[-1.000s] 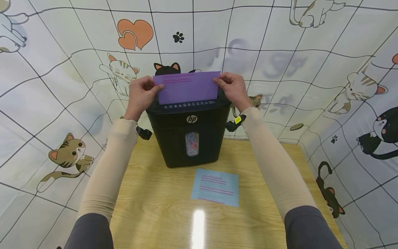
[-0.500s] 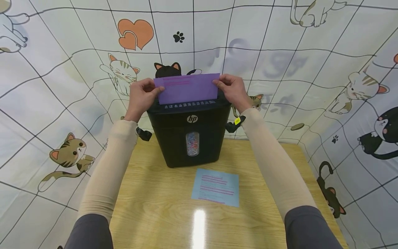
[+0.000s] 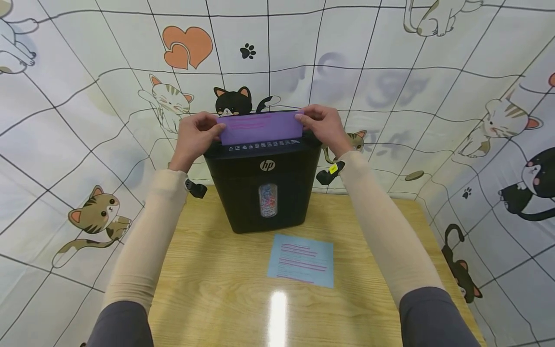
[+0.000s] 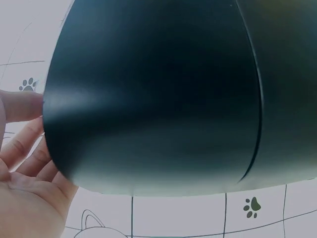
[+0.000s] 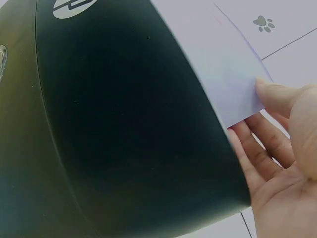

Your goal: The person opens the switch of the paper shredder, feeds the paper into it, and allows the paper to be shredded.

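Feeding purple sheet (image 3: pixel 260 126) into shredder (image 3: pixel 264 185) slot, left hand (image 3: pixel 195 135) and right hand (image 3: pixel 325 127) pinching top corners; next: release corners near slot.

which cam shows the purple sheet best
The head view: the purple sheet shows across its full width, standing in the shredder slot, the left hand and right hand pinching its top corners. The right wrist view catches only one washed-out corner by the thumb; the left wrist view shows none of it.

The purple sheet (image 3: pixel 260 127) now sits lower in the shredder (image 3: pixel 264 188), and my hands have sunk with it.
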A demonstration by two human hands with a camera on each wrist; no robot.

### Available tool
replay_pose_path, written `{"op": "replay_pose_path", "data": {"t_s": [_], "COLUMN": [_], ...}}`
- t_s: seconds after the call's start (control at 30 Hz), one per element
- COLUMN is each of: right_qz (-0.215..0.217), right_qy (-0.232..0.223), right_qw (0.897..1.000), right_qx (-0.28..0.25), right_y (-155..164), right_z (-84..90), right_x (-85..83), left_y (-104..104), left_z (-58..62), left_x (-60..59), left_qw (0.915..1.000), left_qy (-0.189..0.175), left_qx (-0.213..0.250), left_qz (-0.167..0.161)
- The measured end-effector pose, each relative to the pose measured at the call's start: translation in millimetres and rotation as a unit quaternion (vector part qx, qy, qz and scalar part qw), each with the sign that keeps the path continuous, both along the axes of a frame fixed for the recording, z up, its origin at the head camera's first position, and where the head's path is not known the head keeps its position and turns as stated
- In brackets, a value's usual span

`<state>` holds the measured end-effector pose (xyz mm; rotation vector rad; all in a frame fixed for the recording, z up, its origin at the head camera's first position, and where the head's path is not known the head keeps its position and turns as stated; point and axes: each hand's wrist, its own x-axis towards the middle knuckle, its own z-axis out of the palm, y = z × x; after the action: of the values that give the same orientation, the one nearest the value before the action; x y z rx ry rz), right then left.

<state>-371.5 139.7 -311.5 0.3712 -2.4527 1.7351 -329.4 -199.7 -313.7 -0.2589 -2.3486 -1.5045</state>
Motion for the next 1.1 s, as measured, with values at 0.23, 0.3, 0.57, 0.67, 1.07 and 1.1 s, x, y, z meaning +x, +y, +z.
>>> {"op": "replay_pose_path", "data": {"t_s": [0.23,0.3,0.57,0.67,1.07,1.1], "right_qz": [0.021,0.026,0.052,0.059,0.078,0.081], "right_qy": [-0.015,-0.020,-0.020,-0.020,-0.003,0.001], "right_qw": [0.999,0.999,0.997,0.997,0.990,0.988], "right_qx": [0.027,0.034,0.048,0.050,0.118,0.129], "right_y": [2,2,2,3,9,9], "right_z": [4.7,5.4,9.9,12.5,15.0,14.8], "right_x": [2.0,2.6,7.3,9.9,21.2,22.3], "left_y": [-1,0,-3,-5,-1,-1], "left_z": [1.7,2.3,4.8,6.5,6.5,5.4], "left_x": [2.7,4.1,10.7,13.8,24.5,25.5], "left_qw": [0.9999,0.9999,0.9978,0.9964,0.9938,0.9938], "left_qy": [-0.012,-0.014,-0.033,-0.046,-0.044,-0.041], "left_qx": [-0.003,-0.007,-0.055,-0.071,-0.094,-0.094], "left_qz": [-0.001,-0.002,0.015,0.009,-0.040,-0.043]}}
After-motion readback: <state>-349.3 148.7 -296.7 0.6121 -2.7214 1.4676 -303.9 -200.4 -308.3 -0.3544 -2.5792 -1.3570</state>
